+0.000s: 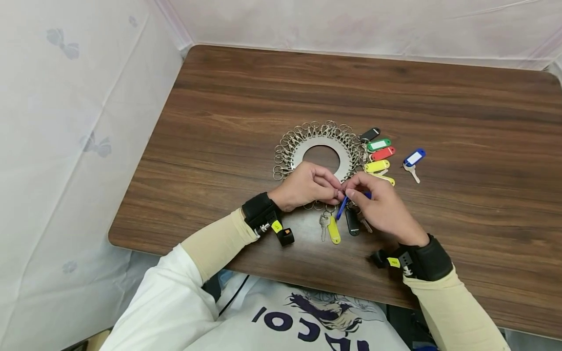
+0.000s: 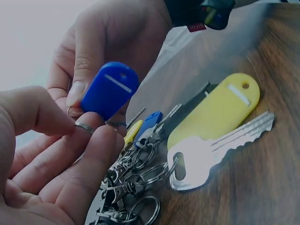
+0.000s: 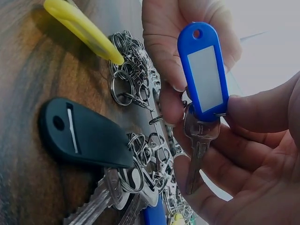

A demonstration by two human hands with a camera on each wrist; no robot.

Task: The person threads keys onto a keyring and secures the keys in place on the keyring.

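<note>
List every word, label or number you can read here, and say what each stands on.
Shirt: large dark letters, seen upside down and cut off by the frame edge; no whole word reads.
Wrist straps' yellow stickers: too small to read.
Red patch by the right wrist strap: blurred.
Blue tag held between left hand and right hand: label blank.

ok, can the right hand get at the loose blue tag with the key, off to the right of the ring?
Probably yes, but not right now. The loose blue tag lies alone on bare table with nothing blocking it, but the right hand is busy pinching another blue tag with the left hand.
</note>
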